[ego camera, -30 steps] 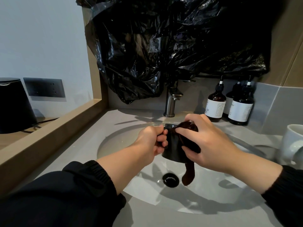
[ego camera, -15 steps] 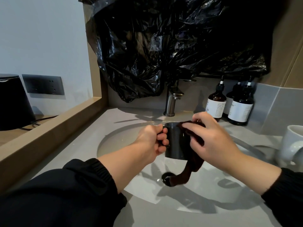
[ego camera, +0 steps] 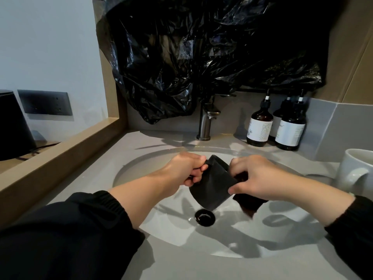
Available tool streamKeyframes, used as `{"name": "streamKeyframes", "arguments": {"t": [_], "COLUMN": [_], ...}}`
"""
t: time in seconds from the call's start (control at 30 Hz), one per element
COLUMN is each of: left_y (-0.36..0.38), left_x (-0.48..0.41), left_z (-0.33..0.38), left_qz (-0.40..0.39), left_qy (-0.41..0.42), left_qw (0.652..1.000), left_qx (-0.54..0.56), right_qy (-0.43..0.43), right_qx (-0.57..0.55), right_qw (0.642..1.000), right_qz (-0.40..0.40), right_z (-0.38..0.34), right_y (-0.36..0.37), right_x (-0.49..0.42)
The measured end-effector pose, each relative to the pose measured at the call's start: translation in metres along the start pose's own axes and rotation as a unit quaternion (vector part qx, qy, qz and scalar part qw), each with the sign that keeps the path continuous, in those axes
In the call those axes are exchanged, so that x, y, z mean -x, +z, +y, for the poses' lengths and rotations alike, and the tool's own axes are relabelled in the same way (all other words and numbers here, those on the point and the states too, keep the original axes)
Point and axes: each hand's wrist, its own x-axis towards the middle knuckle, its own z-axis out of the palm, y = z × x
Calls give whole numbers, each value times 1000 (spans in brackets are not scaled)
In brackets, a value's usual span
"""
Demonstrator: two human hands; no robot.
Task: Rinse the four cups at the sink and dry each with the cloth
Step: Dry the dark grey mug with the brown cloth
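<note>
Black cup (ego camera: 210, 184): matt, smooth. Dark cloth (ego camera: 249, 205): soft fabric, dull. Sink basin (ego camera: 272, 239): glossy white ceramic. Faucet (ego camera: 204, 126): brushed metal, satin. Black plastic bag (ego camera: 201, 57): crinkled, shiny film. Pump bottles (ego camera: 259, 126): glossy brown, matt paper labels. White mug (ego camera: 355, 170): glossy ceramic. Wooden ledge (ego camera: 60, 152): matt.

white mug (ego camera: 357, 174) cropped right, kettle (ego camera: 12, 128) cropped left; bottle labels (ego camera: 260, 129) unreadable

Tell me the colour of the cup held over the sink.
The cup is matte black, seen in the head view.

Cup (ego camera: 212, 186) and cloth (ego camera: 250, 205) over the sink (ego camera: 141, 164), drain (ego camera: 204, 217) below, faucet (ego camera: 204, 126) behind, 3 bottles (ego camera: 259, 128) right of it, mug (ego camera: 355, 172) far right.
</note>
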Motion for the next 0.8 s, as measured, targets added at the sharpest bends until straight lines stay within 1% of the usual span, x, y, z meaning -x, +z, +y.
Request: {"name": "streamKeyframes", "arguments": {"t": [0.1,0.23,0.3,0.33,0.43,0.47,0.53,0.67,0.73,0.8], "left_y": [-3,-9,-12,-14,-13,-13,-13,-11,-8,-5], "left_x": [-1,-3,-6,-7,-4,-5,-6,-2,3,4], "left_z": [-3,-3,-5,-7,-9,-11,-13,-9,-7,-5], "left_qz": [-24,-4,-5,-26,-147,-168,-182,-158,-131,-100], "left_qy": [18,72,79,64,-7,-18,-16,10,13,4], "left_qw": [999,996,995,997,989,984,980,983,988,991], "left_qx": [-15,-58,-52,-38,33,54,79,87,84,91], "right_qy": [-8,-11,-9,-12,-18,-18,-24,-19,-13,-3], "right_qx": [-20,-39,-57,-66,-107,-121,-134,-157,-163,-187], "right_qw": [1000,999,998,997,993,991,989,985,984,977], "right_qz": [-8,8,17,24,47,50,59,73,74,99], "right_z": [-3,-2,-1,-2,-5,-6,-4,-2,0,-1], "right_y": [0,-9,-12,-14,-21,-24,-27,-27,-28,-26], "right_x": [0,-1,0,0,0,1,0,-2,-1,-1]}}
